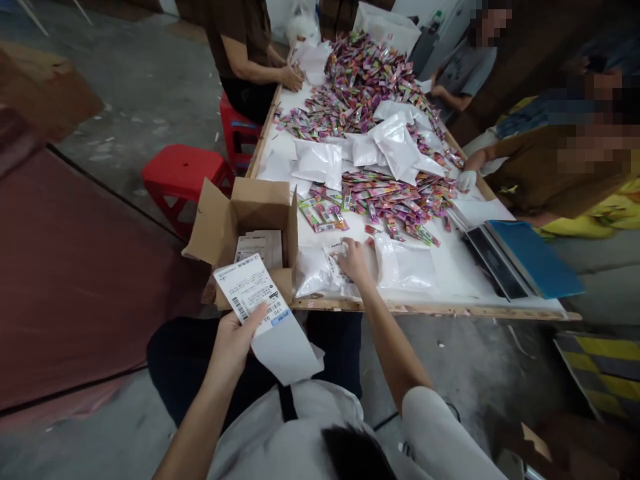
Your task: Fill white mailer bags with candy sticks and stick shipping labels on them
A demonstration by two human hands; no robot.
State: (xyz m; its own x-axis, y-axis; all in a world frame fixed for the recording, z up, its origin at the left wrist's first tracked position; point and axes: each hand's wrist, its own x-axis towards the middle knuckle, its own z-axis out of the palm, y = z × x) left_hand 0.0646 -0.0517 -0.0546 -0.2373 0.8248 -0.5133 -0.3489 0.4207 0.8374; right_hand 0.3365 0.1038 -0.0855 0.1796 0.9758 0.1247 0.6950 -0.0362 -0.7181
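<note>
My left hand (pixel 234 340) is closed on a white shipping label (pixel 253 293) with a barcode, its backing strip hanging below, held above my lap near the table's front edge. My right hand (pixel 353 260) reaches onto the white table (pixel 450 273) and presses with curled fingers on a white plastic mailer bag (pixel 320 272) that bears a label. An open cardboard box (pixel 250 220) with more labels inside stands at the table's front left corner, just beyond my left hand.
Heaps of colourful small packets (pixel 370 80) and white bags (pixel 395 143) cover the table. A scale (pixel 493 257) with a blue board (pixel 535 257) sits front right. Other people sit at the far left and right sides. Red stools (pixel 185 177) stand left of the table.
</note>
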